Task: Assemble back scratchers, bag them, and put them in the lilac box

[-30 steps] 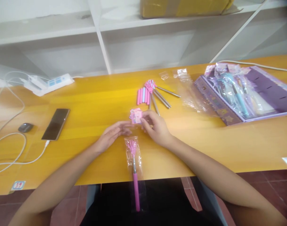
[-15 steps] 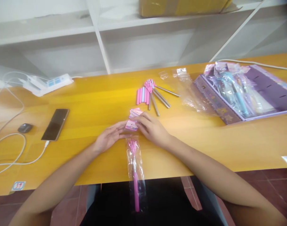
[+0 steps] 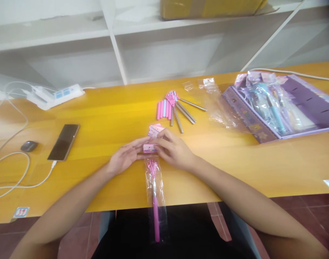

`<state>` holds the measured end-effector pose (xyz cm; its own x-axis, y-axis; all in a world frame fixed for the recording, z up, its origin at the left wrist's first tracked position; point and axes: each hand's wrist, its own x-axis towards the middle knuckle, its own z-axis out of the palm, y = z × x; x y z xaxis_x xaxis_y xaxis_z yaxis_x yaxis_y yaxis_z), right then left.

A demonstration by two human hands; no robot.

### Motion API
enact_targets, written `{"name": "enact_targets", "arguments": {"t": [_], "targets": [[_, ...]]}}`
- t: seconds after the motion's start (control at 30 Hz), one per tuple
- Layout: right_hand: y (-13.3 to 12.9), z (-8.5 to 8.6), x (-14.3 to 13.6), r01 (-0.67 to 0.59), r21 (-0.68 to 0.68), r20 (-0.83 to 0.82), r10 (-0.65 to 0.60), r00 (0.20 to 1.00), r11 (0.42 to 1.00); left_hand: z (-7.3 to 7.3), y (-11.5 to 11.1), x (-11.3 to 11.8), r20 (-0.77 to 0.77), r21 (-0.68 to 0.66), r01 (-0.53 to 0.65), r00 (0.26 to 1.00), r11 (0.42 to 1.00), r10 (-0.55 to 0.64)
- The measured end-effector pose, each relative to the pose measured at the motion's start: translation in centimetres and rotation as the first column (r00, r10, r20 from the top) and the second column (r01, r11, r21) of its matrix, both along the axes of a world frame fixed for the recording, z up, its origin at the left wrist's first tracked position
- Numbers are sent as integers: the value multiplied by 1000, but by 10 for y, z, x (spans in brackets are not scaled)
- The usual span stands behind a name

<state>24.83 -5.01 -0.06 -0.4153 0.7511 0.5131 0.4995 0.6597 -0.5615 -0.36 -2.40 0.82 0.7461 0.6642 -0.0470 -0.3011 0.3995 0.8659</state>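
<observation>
Between the fingertips of my right hand (image 3: 175, 149) is a small pink printed card (image 3: 149, 148), pinched at its right side. My left hand (image 3: 124, 156) lies on its side with fingers stretched out, their tips at the card's left edge. Just below the card is the top of a clear plastic bag (image 3: 160, 183), which hangs over the table's front edge. Inside the bag is a back scratcher (image 3: 156, 217) with a pink claw, metal rod and pink handle. More printed cards (image 3: 154, 130) lie right above my fingers, partly hidden by my right hand.
Several metal rods with pink claws (image 3: 172, 97) lie beyond my hands, beside pink and blue handles (image 3: 164, 109). Clear bags (image 3: 218, 108) lie right of them. A purple box (image 3: 264, 131) holds bagged items. At left are a phone (image 3: 64, 142), cables and a power strip (image 3: 59, 96).
The card between my hands has tilted, so less of its face shows. My right fingers have shifted slightly over it. The bag and back scratcher stay in place.
</observation>
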Motion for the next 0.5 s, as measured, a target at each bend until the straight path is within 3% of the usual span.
{"name": "enact_targets", "arguments": {"t": [0.27, 0.5], "targets": [[-1, 2, 2, -65, -3, 19, 65, 998, 998, -3, 1, -2, -34, -2, -1, 999, 1000, 1], [-1, 4, 1, -8, -58, -40, 6, 999, 998, -4, 1, -1, -33, -7, -6, 999, 1000, 6]]}}
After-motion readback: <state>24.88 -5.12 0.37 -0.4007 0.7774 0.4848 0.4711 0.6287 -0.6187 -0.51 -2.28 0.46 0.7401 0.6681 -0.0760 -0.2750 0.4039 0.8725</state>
